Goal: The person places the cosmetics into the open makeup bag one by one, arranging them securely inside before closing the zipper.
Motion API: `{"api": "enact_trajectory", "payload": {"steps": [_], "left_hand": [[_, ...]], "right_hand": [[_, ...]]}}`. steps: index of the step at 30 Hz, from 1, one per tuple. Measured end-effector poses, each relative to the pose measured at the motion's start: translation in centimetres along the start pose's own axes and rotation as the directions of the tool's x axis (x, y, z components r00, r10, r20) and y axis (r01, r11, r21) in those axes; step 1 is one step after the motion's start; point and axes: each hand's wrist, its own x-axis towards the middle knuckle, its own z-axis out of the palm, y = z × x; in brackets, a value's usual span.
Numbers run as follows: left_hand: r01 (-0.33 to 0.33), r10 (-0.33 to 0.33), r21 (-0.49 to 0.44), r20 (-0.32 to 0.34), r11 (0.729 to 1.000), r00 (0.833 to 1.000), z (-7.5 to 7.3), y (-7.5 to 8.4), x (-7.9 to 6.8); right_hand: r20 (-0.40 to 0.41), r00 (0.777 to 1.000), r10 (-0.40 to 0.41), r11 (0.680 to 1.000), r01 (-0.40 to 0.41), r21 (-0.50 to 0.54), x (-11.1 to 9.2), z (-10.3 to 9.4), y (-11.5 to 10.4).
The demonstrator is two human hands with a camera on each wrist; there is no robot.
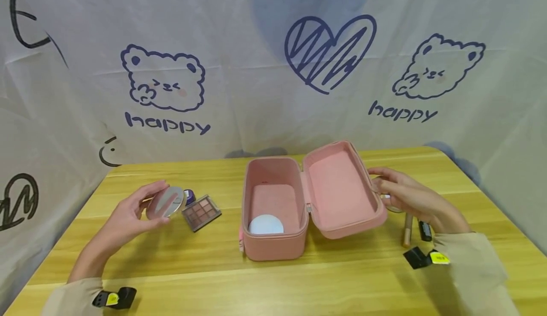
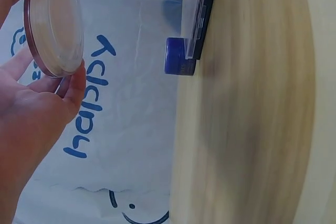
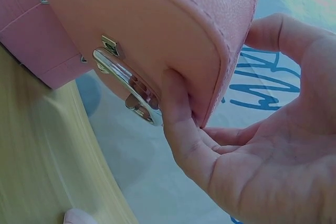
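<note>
In the head view my left hand (image 1: 121, 216) grips a round powder compact (image 1: 165, 203) by its edge, raised over the table's left side. The left wrist view shows the compact (image 2: 56, 24) tilted nearly upright, its pale face toward the camera. My right hand (image 1: 408, 199) holds the lid (image 1: 342, 190) of a pink cosmetic case (image 1: 275, 250), which stands open. In the right wrist view the thumb and fingers pinch the lid's edge beside a shiny metal handle (image 3: 126, 85). A white round thing (image 1: 266, 225) lies inside the case at the near end.
An eyeshadow palette (image 1: 202, 213) and a small blue jar (image 1: 189, 196) sit right of my left hand. Near my right wrist lie a slim tan tube (image 1: 407, 230) and a small black item (image 1: 425, 231). A printed cloth (image 1: 239, 92) hangs behind the wooden table (image 1: 205, 282).
</note>
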Motion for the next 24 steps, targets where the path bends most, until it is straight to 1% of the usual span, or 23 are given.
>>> {"api": "enact_trajectory", "payload": {"steps": [5,10,16,21,24], "left_hand": [[-0.002,0.002,-0.022,0.002,1.000,1.000,0.6,0.2,0.2],[0.022,-0.022,-0.045,0.017,0.999,1.000,1.4,0.5,0.3],[0.051,-0.050,-0.028,0.038,0.998,0.998,2.3,1.3,0.9],[0.076,-0.076,0.001,0.043,0.997,0.996,2.6,2.1,1.3],[0.073,-0.074,0.020,0.037,0.997,0.997,2.8,2.5,1.5]], "right_hand": [[0.005,1.000,-0.007,1.000,0.007,0.002,0.0,0.0,0.0],[0.005,1.000,0.000,1.000,0.000,0.006,0.0,0.0,0.0],[0.006,1.000,0.017,1.000,-0.017,0.012,0.1,-0.1,0.0],[0.006,1.000,0.020,1.000,-0.020,0.015,0.1,0.0,-0.1],[0.008,1.000,0.015,1.000,-0.015,0.015,0.1,0.0,0.0]]}}
